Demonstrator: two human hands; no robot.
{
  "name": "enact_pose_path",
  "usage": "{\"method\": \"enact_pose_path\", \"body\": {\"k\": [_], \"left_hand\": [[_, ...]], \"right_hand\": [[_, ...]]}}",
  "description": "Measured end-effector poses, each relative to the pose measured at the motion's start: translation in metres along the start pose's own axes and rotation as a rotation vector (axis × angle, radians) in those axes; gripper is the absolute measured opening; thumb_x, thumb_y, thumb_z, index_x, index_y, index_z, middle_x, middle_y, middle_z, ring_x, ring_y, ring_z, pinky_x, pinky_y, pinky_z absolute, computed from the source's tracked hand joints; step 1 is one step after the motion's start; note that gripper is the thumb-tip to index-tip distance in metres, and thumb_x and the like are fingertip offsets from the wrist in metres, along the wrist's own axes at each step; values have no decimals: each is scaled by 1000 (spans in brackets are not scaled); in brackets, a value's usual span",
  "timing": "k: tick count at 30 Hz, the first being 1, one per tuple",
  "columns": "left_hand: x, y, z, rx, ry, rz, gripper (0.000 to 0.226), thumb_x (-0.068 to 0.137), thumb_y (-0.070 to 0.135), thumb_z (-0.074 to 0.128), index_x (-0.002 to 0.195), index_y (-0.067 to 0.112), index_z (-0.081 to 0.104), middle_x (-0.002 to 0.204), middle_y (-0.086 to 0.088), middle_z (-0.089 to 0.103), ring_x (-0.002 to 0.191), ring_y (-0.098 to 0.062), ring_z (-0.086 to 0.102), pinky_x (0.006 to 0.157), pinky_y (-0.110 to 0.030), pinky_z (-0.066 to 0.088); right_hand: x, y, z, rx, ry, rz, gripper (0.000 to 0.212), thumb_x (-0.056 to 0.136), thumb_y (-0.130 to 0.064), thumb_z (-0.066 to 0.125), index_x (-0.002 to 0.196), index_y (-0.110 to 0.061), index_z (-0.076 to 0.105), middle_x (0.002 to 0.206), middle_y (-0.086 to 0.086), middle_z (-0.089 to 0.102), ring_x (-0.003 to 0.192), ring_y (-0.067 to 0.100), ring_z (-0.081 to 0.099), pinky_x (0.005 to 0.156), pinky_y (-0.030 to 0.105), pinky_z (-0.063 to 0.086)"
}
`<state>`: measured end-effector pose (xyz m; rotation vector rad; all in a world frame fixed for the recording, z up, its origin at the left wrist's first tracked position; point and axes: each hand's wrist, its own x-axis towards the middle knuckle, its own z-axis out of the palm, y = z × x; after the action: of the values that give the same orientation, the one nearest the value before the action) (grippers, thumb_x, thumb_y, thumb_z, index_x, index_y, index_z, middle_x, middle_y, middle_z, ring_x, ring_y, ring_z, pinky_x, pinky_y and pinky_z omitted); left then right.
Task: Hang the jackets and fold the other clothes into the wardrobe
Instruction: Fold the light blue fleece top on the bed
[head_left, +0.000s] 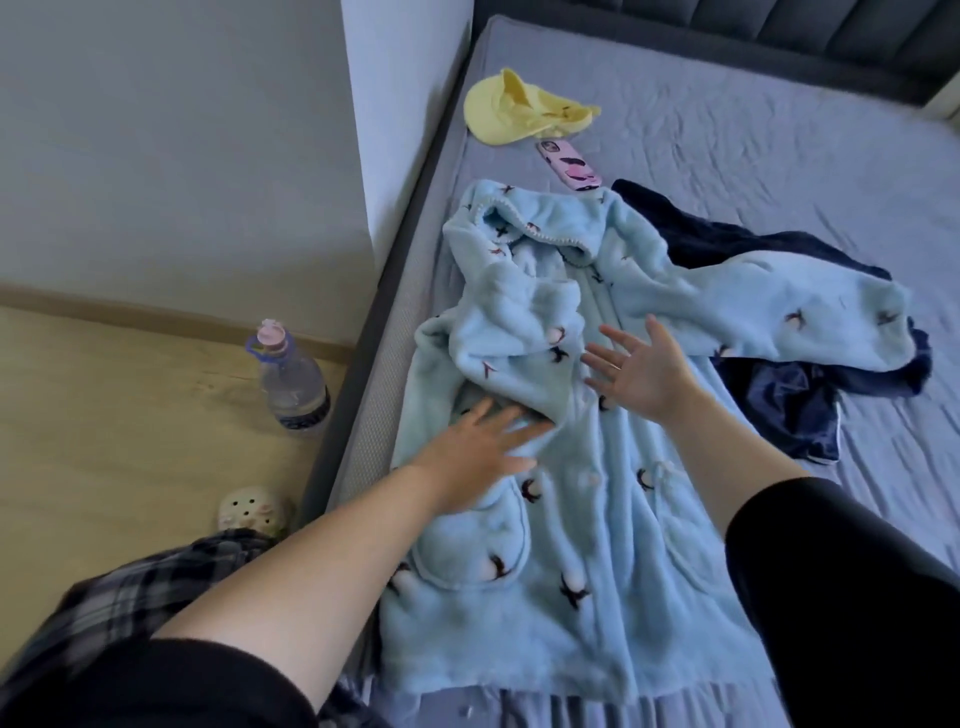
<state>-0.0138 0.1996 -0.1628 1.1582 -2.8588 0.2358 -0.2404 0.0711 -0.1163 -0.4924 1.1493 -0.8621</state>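
— Lying flat on the bed (727, 130), in the middle of the frame, is a pale blue fleece robe (587, 519), hood toward the top, hem toward the bottom edge.

— And the hands?

— Both are over it. The left hand (480, 457) is at centre left, fingers straight and spread, palm down on the robe's front just under a sleeve folded across the chest. The right hand (641, 366) is a little higher and to the right, fingers spread too, palm turned partly up; whether it touches the fleece I cannot tell. Neither pinches any cloth.

— Other clothes?

— A navy garment (769, 405) lies right of centre, partly under the robe's other sleeve, which stretches out toward the right edge. A yellow garment (519, 111) sits near the top, well apart from the hands, with a pink phone (569, 166) between it and the hood.

— Off the bed?

— On the wooden floor (130, 415) at left stands a water bottle (291, 376), just beside the bed frame. Below it is a pale slipper (252, 512), partly hidden by plaid trousers (130, 597).
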Motion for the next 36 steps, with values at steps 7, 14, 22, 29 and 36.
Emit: {"method": "enact_pose_path", "body": {"k": [7,14,22,29,36], "left_hand": [[-1,2,15,-79,-251,-48,54,94,17,44,146,29,33,160,2,13,146,-23,8,115,-54,6],[-11,4,23,-294,-200,-193,62,92,2,38,147,31,33,159,6,19,146,-16,6,116,-44,4],[-30,-11,27,-552,-8,-643,54,95,8,39,148,11,30,157,-5,23,145,-16,16,118,-26,7],[-21,-16,14,-782,-69,-898,57,93,12,45,148,13,30,157,-1,24,143,-19,23,116,-35,24],[5,-3,-19,-1578,185,-1216,41,97,5,43,138,8,47,106,-6,65,78,-18,64,64,-26,52]], "right_hand": [[-12,-12,33,-569,-29,-290,56,93,-37,57,144,-35,35,152,-5,29,132,15,34,103,35,29],[-8,2,93,-1380,-57,-506,26,76,-1,63,102,-6,66,139,14,47,116,23,51,81,30,50],[-28,-18,16,-1755,343,-563,22,77,2,52,98,-5,55,84,6,57,78,30,55,62,36,43],[-65,-24,-44,-2185,66,395,22,89,2,45,106,-2,59,78,0,50,77,19,49,62,23,38],[-37,-9,-35,-1745,269,-143,37,94,-36,53,119,-9,57,115,6,60,109,25,55,90,34,43]]}}
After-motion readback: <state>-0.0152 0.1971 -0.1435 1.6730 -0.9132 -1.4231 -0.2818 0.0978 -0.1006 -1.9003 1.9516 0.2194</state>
